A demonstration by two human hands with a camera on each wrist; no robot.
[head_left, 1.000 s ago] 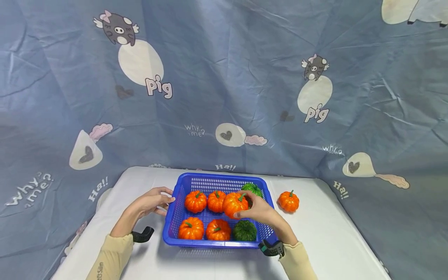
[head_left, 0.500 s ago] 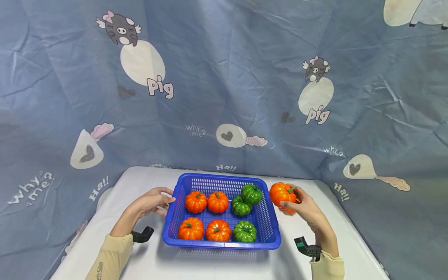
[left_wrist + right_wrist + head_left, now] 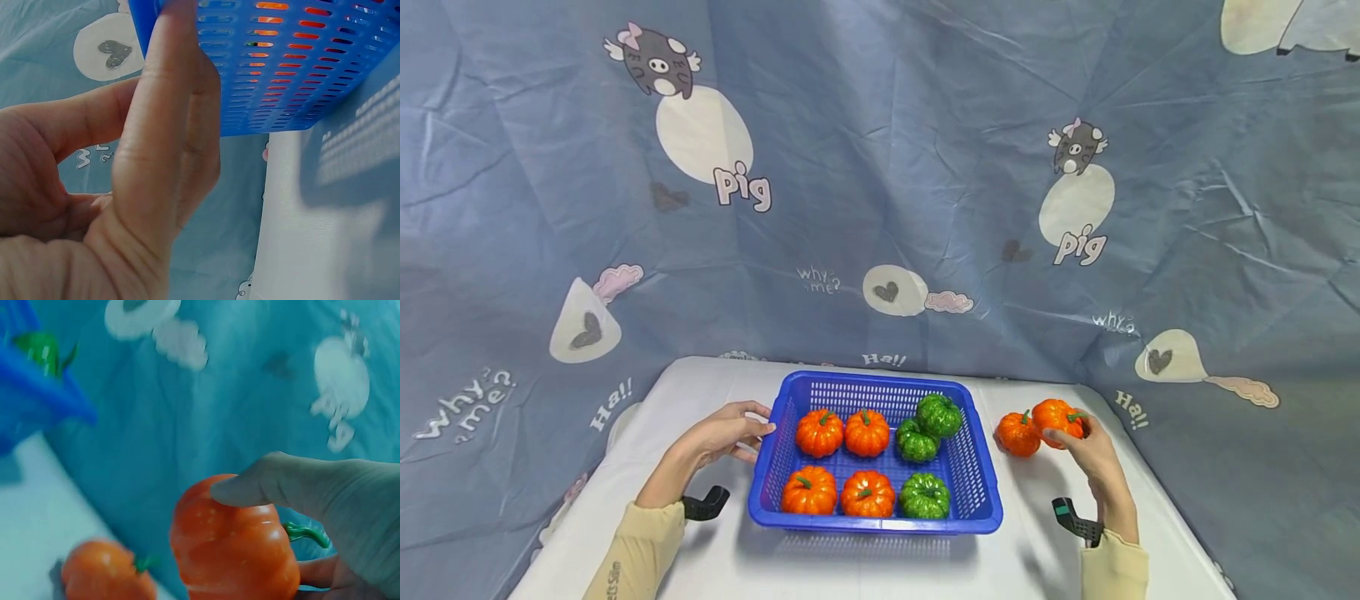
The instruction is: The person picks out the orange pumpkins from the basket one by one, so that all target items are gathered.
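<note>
My right hand (image 3: pixel 1097 454) holds a small orange pumpkin (image 3: pixel 1054 419) with a green stem, thumb on its near side, just right of another orange pumpkin (image 3: pixel 1018 435) on the table. The right wrist view shows the thumb pressed on the held pumpkin (image 3: pixel 234 544), with other fingers partly hidden behind it. At the left side of a blue perforated basket (image 3: pixel 876 523), my left hand (image 3: pixel 726 433) holds the rim; some fingertips are hidden by the basket wall. Inside the basket sit several orange pumpkins (image 3: pixel 820 432) on the left and green pumpkins (image 3: pixel 924 497) on the right.
A white-covered table (image 3: pixel 842 575) carries the basket and the loose pumpkin. Behind it hangs a blue-grey cloth (image 3: pixel 880 200) printed with pigs and words. Black wrist devices (image 3: pixel 706 503) sit on both forearms.
My right hand has carried an orange pumpkin out of the basket to the right, past the one on the table. Another green pumpkin came into view. My left hand has stayed put.
</note>
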